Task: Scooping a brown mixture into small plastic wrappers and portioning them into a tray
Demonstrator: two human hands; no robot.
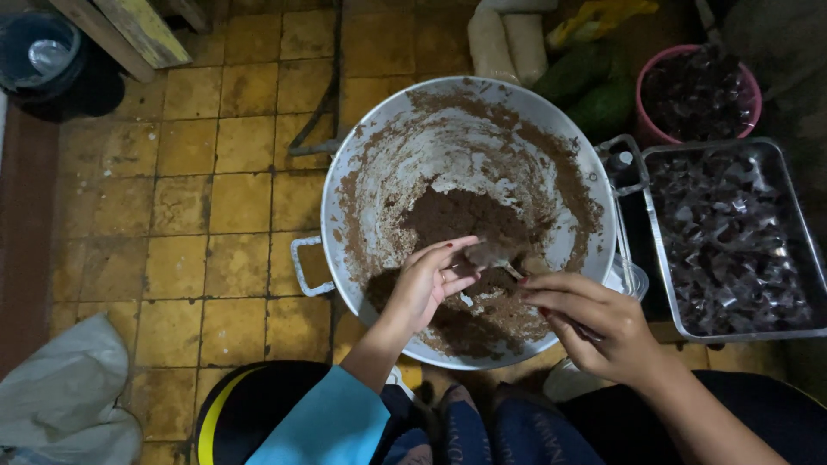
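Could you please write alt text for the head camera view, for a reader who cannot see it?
Two bare hands, left hand and right hand, work over a large white basin smeared with brown paste, holding a spoon between them. A metal tray of dark wrapped pieces sits alongside on the yellow tiled floor.

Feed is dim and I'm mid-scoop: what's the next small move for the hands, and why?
Probably draw the metal spoon in the left hand through the brown mixture low in the large white metal basin; the right hand already waits beside it, fingers extended.
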